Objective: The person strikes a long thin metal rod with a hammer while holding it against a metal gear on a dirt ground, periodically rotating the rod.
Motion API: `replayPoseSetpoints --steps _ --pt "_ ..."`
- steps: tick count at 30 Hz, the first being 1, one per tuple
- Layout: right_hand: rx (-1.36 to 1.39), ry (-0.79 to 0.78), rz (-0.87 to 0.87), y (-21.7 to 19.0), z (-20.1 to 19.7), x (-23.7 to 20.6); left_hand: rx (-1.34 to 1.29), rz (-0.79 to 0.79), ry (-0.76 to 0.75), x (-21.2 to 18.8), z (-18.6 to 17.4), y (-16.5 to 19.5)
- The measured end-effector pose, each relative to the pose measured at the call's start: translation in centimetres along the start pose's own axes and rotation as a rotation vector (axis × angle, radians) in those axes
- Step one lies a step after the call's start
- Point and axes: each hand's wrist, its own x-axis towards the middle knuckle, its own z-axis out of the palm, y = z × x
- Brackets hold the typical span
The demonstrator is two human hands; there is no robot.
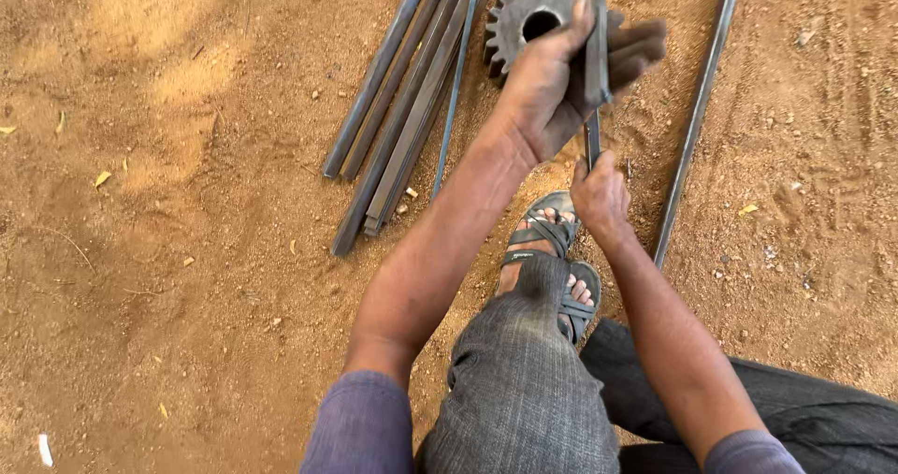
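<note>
**Both hands on the flat bar, above the gear**

I see the left hand point(561, 76) wrapped around a flat steel bar point(596, 34), fingers closed over it at the upper part. The right hand point(599, 193) pinches the same bar lower down, just above the sandal point(547, 235). The bar's long axis runs from 6 to 12 o'clock, almost straight, and its far end leaves the frame at 12. I judge the step as steadying or positioning the bar; a next move asks a firm grip from both hands. The gear point(524, 15) lies on the soil behind the left hand, at 11 o'clock from it. A bundle of bars point(402, 109) lies at 9 o'clock, a thin rod point(697, 118) at 3 o'clock.
</note>
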Motion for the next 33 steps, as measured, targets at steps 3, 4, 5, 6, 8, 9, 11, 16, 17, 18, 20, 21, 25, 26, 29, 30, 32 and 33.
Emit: replayPoseSetpoints --steps 3,4,5,6,8,9,11,16,17,18,20,21,25,26,29,30,32,33 --pt "0.004 0.002 -0.019 0.2 0.2 0.0 0.043 0.056 -0.057 0.3 -0.3 -0.1" --pt "0.006 0.000 -0.027 0.2 0.2 0.0 0.040 0.055 -0.065 0.4 -0.4 -0.1" --pt "-0.006 0.011 -0.034 0.2 0.3 0.0 0.036 0.054 -0.072 0.5 -0.5 -0.1" --pt "-0.017 0.021 -0.041 0.2 0.4 -0.1 0.033 0.054 -0.079 0.6 -0.5 -0.1" --pt "-0.043 0.047 -0.061 0.2 0.4 -0.1 0.013 0.052 -0.101 0.7 -0.4 -0.2" --pt "-0.058 0.060 -0.070 0.2 0.5 -0.1 0.001 0.050 -0.110 0.8 -0.4 -0.2" --pt "-0.041 0.048 -0.054 0.2 0.5 -0.1 0.031 0.064 -0.109 0.9 -0.3 -0.3" --pt "-0.046 0.052 -0.057 0.1 0.4 -0.3 0.100 0.109 -0.123 0.9 -0.4 -0.3" --pt "-0.030 0.040 -0.048 0.1 0.4 -0.4 0.130 0.117 -0.110 0.9 -0.5 -0.2" --pt "-0.013 0.029 -0.040 0.1 0.4 -0.4 0.160 0.126 -0.097 1.0 -0.6 -0.2" --pt "0.002 0.025 -0.048 0.0 0.3 -0.5 0.083 0.117 -0.132 0.9 -0.8 -0.2" --pt "0.001 0.034 -0.063 0.0 0.3 -0.4 0.044 0.112 -0.151 0.9 -1.0 -0.3" --pt "0.012 0.008 -0.038 0.0 0.3 -0.3 -0.022 0.108 -0.240 0.5 -1.6 -0.9" --pt "0.014 0.007 -0.039 0.1 0.3 -0.3 -0.019 0.118 -0.253 0.5 -1.8 -1.1" --pt "0.011 0.008 -0.045 0.2 0.4 -0.4 -0.036 0.130 -0.283 0.6 -2.2 -1.6" --pt "0.005 0.012 -0.051 0.2 0.4 -0.4 -0.045 0.132 -0.293 0.8 -2.3 -1.7" --pt "-0.005 0.024 -0.064 0.2 0.4 -0.4 -0.072 0.144 -0.323 1.2 -2.4 -1.8" --pt "-0.009 0.030 -0.070 0.2 0.4 -0.4 -0.077 0.152 -0.323 1.3 -2.5 -1.9"
